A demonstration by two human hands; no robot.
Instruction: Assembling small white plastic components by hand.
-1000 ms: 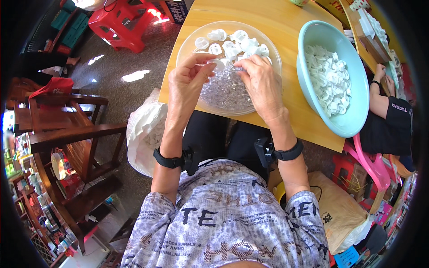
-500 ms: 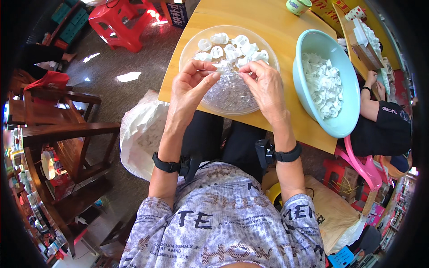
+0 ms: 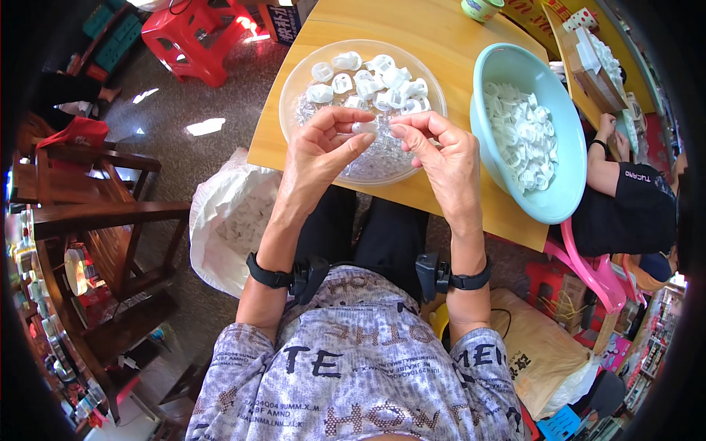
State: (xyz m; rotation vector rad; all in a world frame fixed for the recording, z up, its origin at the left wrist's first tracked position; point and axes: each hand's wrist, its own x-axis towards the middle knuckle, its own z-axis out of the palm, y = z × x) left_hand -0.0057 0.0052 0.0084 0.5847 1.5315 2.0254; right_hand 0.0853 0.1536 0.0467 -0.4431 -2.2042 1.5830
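Over the near part of a round clear plastic tray [image 3: 284,110], my left hand [image 3: 312,158] pinches a small white plastic piece [image 3: 363,128] between thumb and fingertips. My right hand [image 3: 448,158] is just to the right of it, thumb and forefinger closed together; anything held there is too small to make out. The two hands are slightly apart. White rounded plastic fittings [image 3: 382,82] lie in the far half of the tray. Small transparent pieces [image 3: 379,163] heap up in its near half, partly hidden by my hands.
On the wooden table [image 3: 338,23], a light-blue basin [image 3: 570,202] of white plastic parts [image 3: 526,140] stands to the right. A white sack [image 3: 220,242] is on the floor at left, near a wooden chair [image 3: 110,213]. Another person's hand [image 3: 609,126] works at far right.
My hands have drawn apart a little, and the white piece now shows in my left fingertips. The whole view has shifted slightly, moving the tray and basin a little leftward.
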